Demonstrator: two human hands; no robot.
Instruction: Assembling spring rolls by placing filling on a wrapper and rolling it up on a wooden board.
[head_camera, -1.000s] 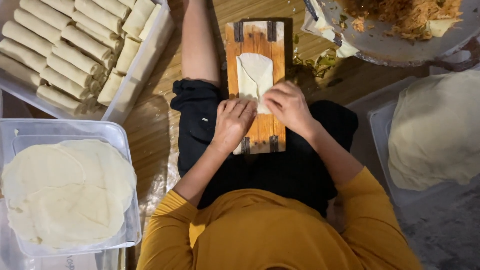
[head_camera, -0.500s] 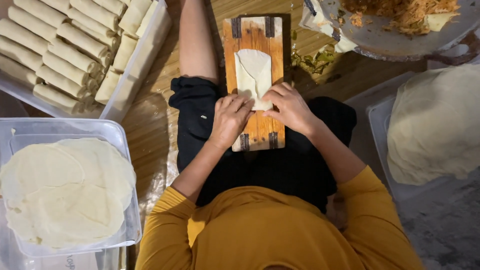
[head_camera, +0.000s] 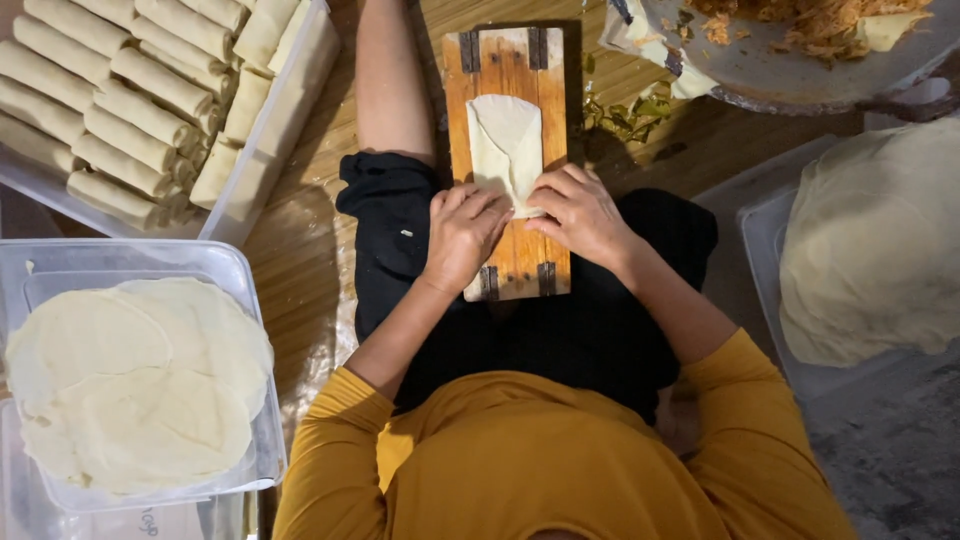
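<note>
A wooden board (head_camera: 515, 65) rests on my lap, pointing away from me. On it lies a pale wrapper (head_camera: 505, 140), folded over into a narrow pointed shape. My left hand (head_camera: 462, 232) presses the near left end of the folded wrapper. My right hand (head_camera: 582, 212) pinches its near right end, fingers curled over the roll. Both hands touch the wrapper and the board.
A clear tray of several finished rolls (head_camera: 130, 100) sits far left. A clear tub of round flat wrappers (head_camera: 130, 385) stands near left. Another stack of wrappers (head_camera: 880, 250) lies at right. A bowl of shredded filling (head_camera: 810, 35) is far right. Green scraps (head_camera: 630, 110) lie beside the board.
Both hands have kept rolling the wrapper's near end away from me along the board; the roll has moved slightly forward. The trays have stayed put.
</note>
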